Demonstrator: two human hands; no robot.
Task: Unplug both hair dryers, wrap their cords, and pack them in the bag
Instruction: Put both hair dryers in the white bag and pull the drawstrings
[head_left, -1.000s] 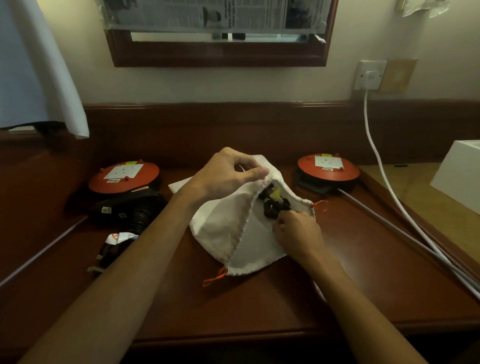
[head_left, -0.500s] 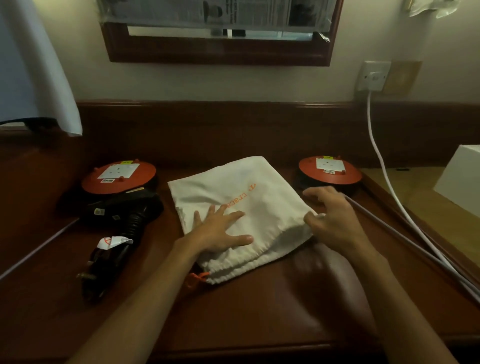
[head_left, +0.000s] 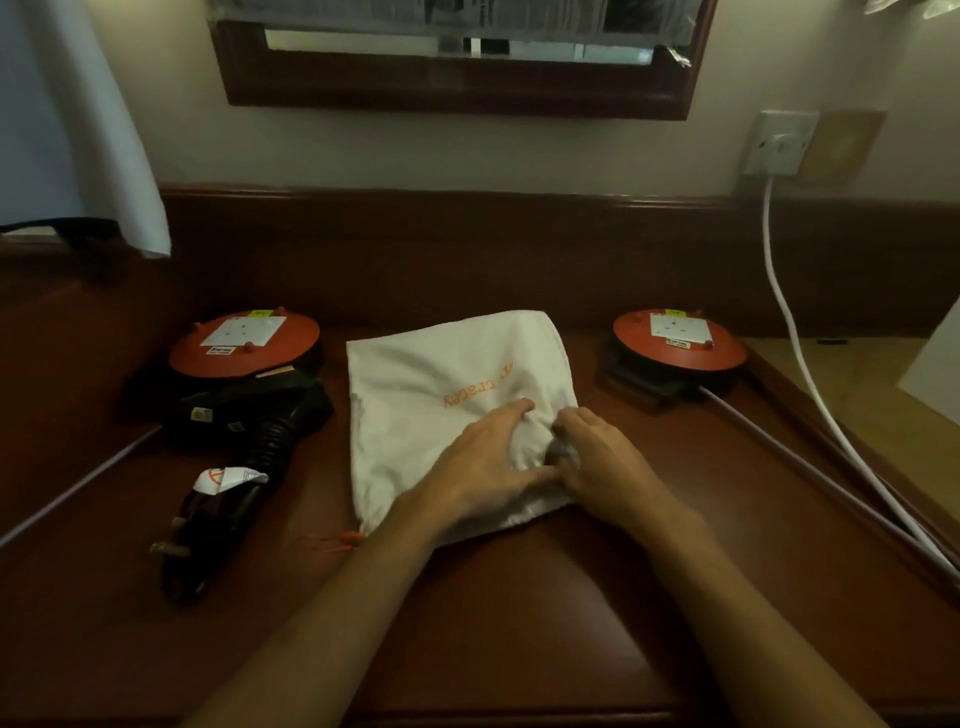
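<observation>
Both hands met on the white bag (head_left: 441, 384) mid-desk, left hand (head_left: 483, 467) and right hand (head_left: 602, 462) bunching cloth near its mouth, seemingly gathering it. One black hair dryer (head_left: 249, 421) lay unpacked just left, cord bundled; bagging it looked next, which meant reopening the mouth

Bare forearms, seemingly no sleeves

On the dark wooden desk (head_left: 519, 613), both the left hand (head_left: 485, 467) and right hand (head_left: 605, 465) gripped bunched cloth at the near part of the white drawstring bag (head_left: 441, 384), with a black hair dryer (head_left: 249, 415) lying left of the bag and an orange cable reel (head_left: 678, 340) to its right.
</observation>
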